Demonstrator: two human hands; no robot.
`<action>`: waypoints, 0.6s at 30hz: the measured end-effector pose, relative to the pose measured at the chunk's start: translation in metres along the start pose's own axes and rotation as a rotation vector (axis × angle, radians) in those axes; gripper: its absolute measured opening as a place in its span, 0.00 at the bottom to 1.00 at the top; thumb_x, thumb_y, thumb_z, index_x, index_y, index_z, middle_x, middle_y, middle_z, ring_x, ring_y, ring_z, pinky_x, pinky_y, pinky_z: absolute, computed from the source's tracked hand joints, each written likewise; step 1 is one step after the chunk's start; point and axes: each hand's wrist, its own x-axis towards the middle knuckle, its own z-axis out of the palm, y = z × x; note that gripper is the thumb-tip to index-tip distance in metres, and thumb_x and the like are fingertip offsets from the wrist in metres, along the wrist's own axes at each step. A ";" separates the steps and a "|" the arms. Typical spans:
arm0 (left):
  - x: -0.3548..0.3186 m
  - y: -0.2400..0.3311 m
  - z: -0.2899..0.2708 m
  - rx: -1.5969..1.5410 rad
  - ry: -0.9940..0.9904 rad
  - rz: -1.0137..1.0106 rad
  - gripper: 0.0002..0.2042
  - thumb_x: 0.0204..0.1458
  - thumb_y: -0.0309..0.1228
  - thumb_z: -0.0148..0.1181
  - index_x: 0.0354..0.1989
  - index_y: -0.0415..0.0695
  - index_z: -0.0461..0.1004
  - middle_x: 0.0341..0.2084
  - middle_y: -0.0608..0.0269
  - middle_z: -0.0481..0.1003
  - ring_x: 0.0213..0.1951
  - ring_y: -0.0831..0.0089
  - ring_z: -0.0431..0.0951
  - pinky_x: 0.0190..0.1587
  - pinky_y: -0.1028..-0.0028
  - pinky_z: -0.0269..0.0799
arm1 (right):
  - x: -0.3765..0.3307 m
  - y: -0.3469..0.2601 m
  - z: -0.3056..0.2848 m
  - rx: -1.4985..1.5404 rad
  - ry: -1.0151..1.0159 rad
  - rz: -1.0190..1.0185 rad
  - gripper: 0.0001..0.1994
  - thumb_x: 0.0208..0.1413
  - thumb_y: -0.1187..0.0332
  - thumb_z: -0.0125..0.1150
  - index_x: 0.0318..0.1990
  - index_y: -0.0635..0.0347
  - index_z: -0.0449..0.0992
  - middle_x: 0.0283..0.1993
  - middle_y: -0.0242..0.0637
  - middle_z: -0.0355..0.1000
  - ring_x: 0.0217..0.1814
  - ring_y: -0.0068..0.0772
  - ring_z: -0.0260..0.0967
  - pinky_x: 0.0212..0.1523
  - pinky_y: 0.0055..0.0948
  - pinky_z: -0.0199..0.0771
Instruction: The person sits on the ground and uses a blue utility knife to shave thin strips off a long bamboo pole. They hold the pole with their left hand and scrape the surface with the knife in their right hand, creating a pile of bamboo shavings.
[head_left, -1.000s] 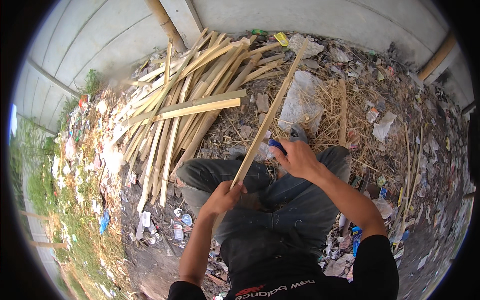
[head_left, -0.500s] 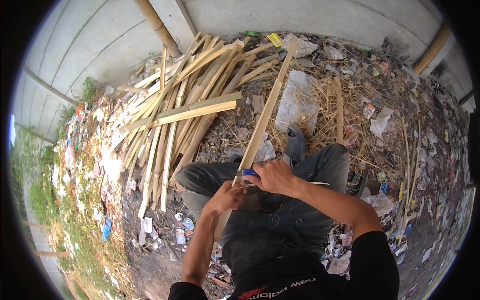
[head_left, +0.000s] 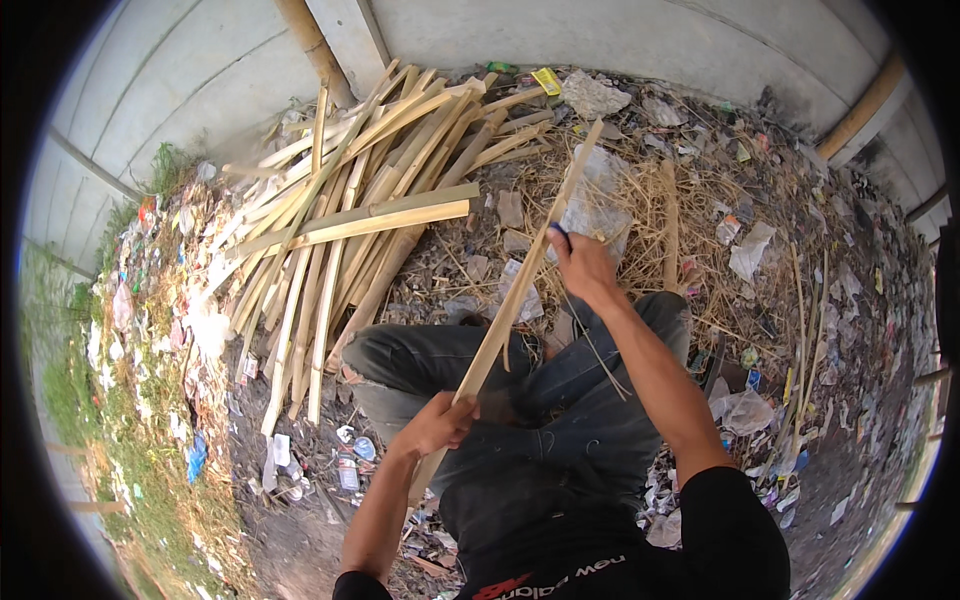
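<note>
A long pale bamboo strip (head_left: 500, 335) slants from beside my left hip up and away between my knees. My left hand (head_left: 440, 425) is closed round its near part. Farther up, my right hand (head_left: 585, 268) is closed on a small knife (head_left: 560, 236), of which only the blue handle shows; the blade is hidden. The thumb on that side lies against the strip. Below the right hand hangs a thin sliver (head_left: 597, 350), and a short curl (head_left: 506, 353) sticks out from the strip's edge.
A large heap of split bamboo (head_left: 360, 210) lies at the far left. Beyond my feet are a pale slab (head_left: 597, 190) and dry shavings (head_left: 640, 215). Litter covers the ground on both sides. A concrete wall (head_left: 600, 45) with bamboo posts (head_left: 318, 50) stands behind.
My right hand has moved up and away along the strip with the knife. My left hand has shifted slightly down. The strip has drawn a little nearer.
</note>
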 end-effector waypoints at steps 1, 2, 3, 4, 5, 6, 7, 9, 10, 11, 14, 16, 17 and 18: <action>-0.010 -0.011 0.007 -0.001 0.005 0.002 0.16 0.75 0.41 0.48 0.37 0.43 0.70 0.18 0.78 0.54 0.19 0.83 0.52 0.22 0.74 0.50 | 0.018 0.031 -0.022 0.012 0.046 0.095 0.32 0.72 0.37 0.48 0.32 0.59 0.80 0.25 0.55 0.77 0.33 0.62 0.80 0.34 0.54 0.77; -0.024 -0.019 0.010 0.015 0.011 -0.004 0.16 0.75 0.41 0.48 0.37 0.43 0.70 0.18 0.78 0.54 0.19 0.83 0.53 0.22 0.74 0.51 | 0.019 0.034 -0.020 -0.030 0.042 0.068 0.32 0.72 0.38 0.48 0.32 0.59 0.80 0.25 0.55 0.77 0.32 0.62 0.79 0.33 0.54 0.77; -0.030 -0.030 0.016 0.008 0.013 -0.006 0.16 0.75 0.41 0.48 0.37 0.43 0.70 0.18 0.78 0.54 0.19 0.83 0.53 0.22 0.74 0.51 | 0.017 0.037 -0.021 -0.088 0.024 0.031 0.32 0.72 0.38 0.48 0.32 0.59 0.80 0.24 0.55 0.77 0.32 0.62 0.79 0.33 0.54 0.77; -0.030 -0.034 0.013 -0.064 -0.016 -0.016 0.16 0.75 0.42 0.49 0.38 0.43 0.70 0.19 0.78 0.54 0.20 0.83 0.53 0.23 0.74 0.51 | 0.016 0.040 -0.021 -0.146 0.006 -0.006 0.32 0.72 0.38 0.48 0.32 0.59 0.79 0.24 0.54 0.77 0.31 0.62 0.79 0.33 0.54 0.77; -0.025 -0.036 0.012 -0.071 -0.016 -0.004 0.16 0.75 0.42 0.49 0.38 0.43 0.70 0.19 0.78 0.54 0.20 0.83 0.53 0.23 0.74 0.51 | 0.020 0.043 -0.021 -0.154 0.027 -0.019 0.32 0.72 0.38 0.48 0.32 0.59 0.79 0.23 0.54 0.76 0.30 0.61 0.79 0.32 0.54 0.76; -0.022 -0.028 0.009 -0.070 -0.007 0.014 0.16 0.75 0.42 0.49 0.38 0.43 0.70 0.19 0.79 0.54 0.20 0.83 0.53 0.23 0.74 0.50 | 0.031 0.036 -0.025 -0.154 0.057 -0.039 0.32 0.72 0.38 0.48 0.32 0.59 0.79 0.23 0.54 0.76 0.30 0.61 0.78 0.32 0.54 0.76; -0.021 -0.023 0.007 -0.069 0.001 0.032 0.16 0.75 0.42 0.49 0.38 0.43 0.70 0.19 0.79 0.53 0.20 0.83 0.52 0.23 0.74 0.50 | 0.038 0.031 -0.028 -0.155 0.088 -0.058 0.32 0.72 0.38 0.48 0.32 0.59 0.79 0.23 0.53 0.76 0.29 0.61 0.78 0.32 0.54 0.76; -0.026 -0.018 0.003 -0.053 -0.002 0.010 0.16 0.75 0.42 0.50 0.37 0.43 0.70 0.19 0.79 0.53 0.20 0.83 0.52 0.23 0.74 0.49 | 0.043 0.034 -0.028 -0.153 0.114 -0.113 0.32 0.72 0.38 0.48 0.32 0.60 0.79 0.21 0.51 0.75 0.27 0.62 0.77 0.31 0.56 0.75; -0.028 -0.015 -0.001 -0.045 0.001 0.003 0.17 0.75 0.42 0.50 0.37 0.43 0.70 0.18 0.79 0.53 0.20 0.83 0.52 0.23 0.74 0.48 | 0.042 0.031 -0.028 -0.145 0.097 -0.109 0.32 0.72 0.38 0.48 0.32 0.60 0.79 0.21 0.51 0.75 0.27 0.62 0.77 0.31 0.56 0.75; -0.028 -0.011 -0.006 -0.052 -0.003 0.000 0.16 0.75 0.42 0.50 0.37 0.43 0.70 0.18 0.78 0.54 0.20 0.83 0.53 0.23 0.74 0.49 | 0.044 0.028 -0.027 -0.138 0.080 -0.105 0.32 0.72 0.37 0.48 0.32 0.60 0.78 0.21 0.51 0.75 0.27 0.62 0.77 0.31 0.56 0.75; -0.026 -0.010 -0.015 -0.074 -0.054 -0.046 0.16 0.75 0.41 0.50 0.37 0.42 0.70 0.18 0.77 0.55 0.19 0.82 0.54 0.23 0.74 0.51 | 0.044 0.037 -0.003 0.271 0.056 -0.002 0.34 0.72 0.36 0.49 0.29 0.60 0.76 0.17 0.41 0.69 0.19 0.46 0.69 0.26 0.47 0.69; -0.024 -0.008 -0.019 -0.094 -0.073 -0.051 0.16 0.74 0.41 0.50 0.37 0.42 0.70 0.18 0.77 0.54 0.19 0.82 0.54 0.22 0.74 0.50 | 0.044 0.041 0.005 0.680 -0.074 0.124 0.33 0.72 0.36 0.50 0.26 0.59 0.74 0.16 0.33 0.64 0.17 0.35 0.62 0.24 0.40 0.63; -0.023 -0.010 -0.020 -0.099 -0.086 -0.057 0.16 0.74 0.41 0.51 0.37 0.42 0.70 0.18 0.77 0.53 0.19 0.82 0.54 0.22 0.74 0.50 | 0.039 0.044 0.009 0.916 -0.178 0.202 0.33 0.71 0.36 0.51 0.25 0.58 0.74 0.16 0.29 0.62 0.18 0.29 0.58 0.23 0.37 0.60; -0.023 -0.014 -0.020 -0.105 -0.094 -0.060 0.16 0.74 0.41 0.51 0.37 0.42 0.70 0.17 0.78 0.53 0.19 0.82 0.53 0.22 0.74 0.49 | 0.038 0.042 0.009 1.153 -0.287 0.275 0.33 0.71 0.36 0.53 0.24 0.57 0.73 0.16 0.25 0.60 0.18 0.24 0.54 0.23 0.33 0.56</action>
